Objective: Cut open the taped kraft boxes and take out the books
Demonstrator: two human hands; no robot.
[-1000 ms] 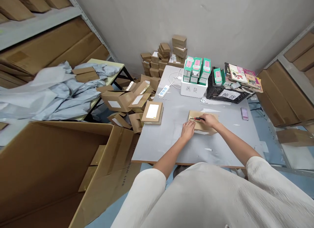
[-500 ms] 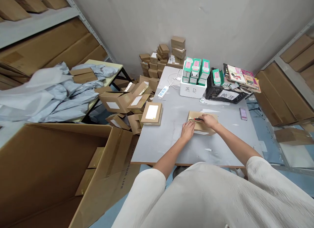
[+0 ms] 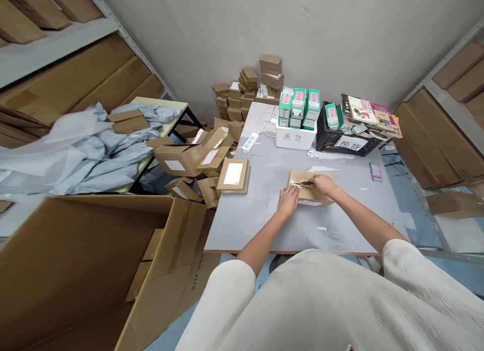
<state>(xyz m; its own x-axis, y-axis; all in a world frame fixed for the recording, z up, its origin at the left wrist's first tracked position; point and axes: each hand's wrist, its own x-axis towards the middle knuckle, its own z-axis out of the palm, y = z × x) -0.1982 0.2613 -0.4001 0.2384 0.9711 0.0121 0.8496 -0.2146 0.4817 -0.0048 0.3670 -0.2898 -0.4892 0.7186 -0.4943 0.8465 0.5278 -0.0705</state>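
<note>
A taped cardboard box (image 3: 324,195) lies on the table in front of me. My left hand (image 3: 288,198) holds it at its near left corner, fingers together on the top. My right hand (image 3: 323,184) is closed round a utility knife (image 3: 305,183) with a red and black body. The knife lies low along the shiny tape on the box top, pointing left towards my left fingers. Whether its blade is in the tape is too small to make out.
A labelled flat box (image 3: 233,175) sits at the table's left. Behind stand a white bin (image 3: 295,137) of green boxes and a black crate (image 3: 346,143) with magazines. A power strip (image 3: 250,142) lies near the back. A large open carton (image 3: 185,230) stands at lower left.
My right hand has slid slightly to the right along the box with the utility knife. My left hand stays at the box's corner. The whole view has shifted a little.
</note>
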